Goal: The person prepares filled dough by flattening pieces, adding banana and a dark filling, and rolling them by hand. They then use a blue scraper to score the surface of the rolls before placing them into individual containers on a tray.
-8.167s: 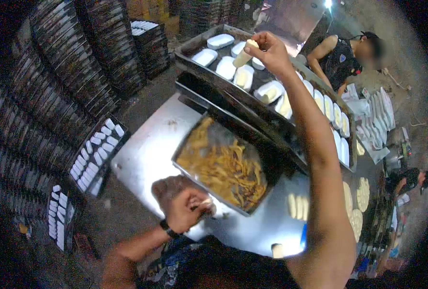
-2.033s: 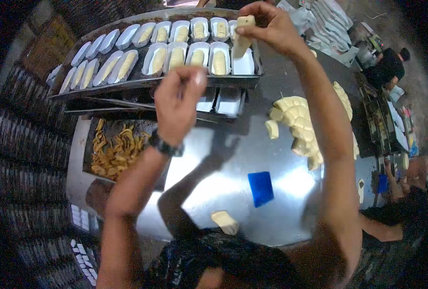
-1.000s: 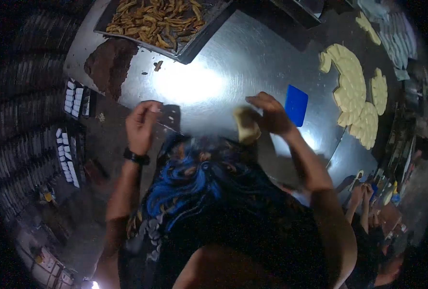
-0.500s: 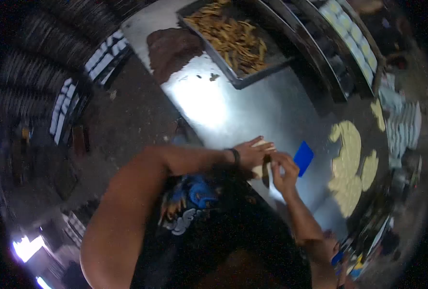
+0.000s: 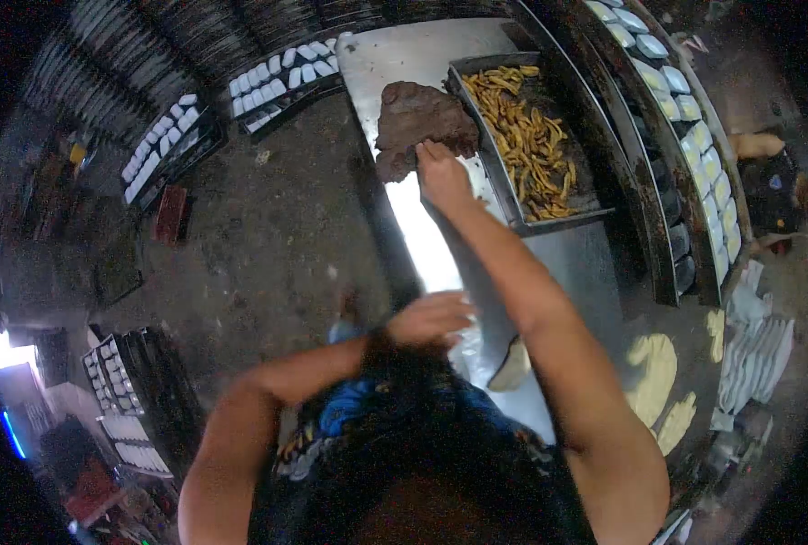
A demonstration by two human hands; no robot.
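Just now my right hand (image 5: 442,171) touches the brown mass (image 5: 426,118) beside the tray (image 5: 593,186), fingers close together, though I can't tell whether they grip any; my left hand (image 5: 431,318) is too blurred to judge, near a pale dough piece (image 5: 512,365) on the metal table (image 5: 567,272).

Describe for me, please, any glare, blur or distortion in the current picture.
All in the head view: white glare on the metal table; left hand blurred, right hand at the brown mass sharper; wide-angle curvature bends the dark stacks; corners fall black.
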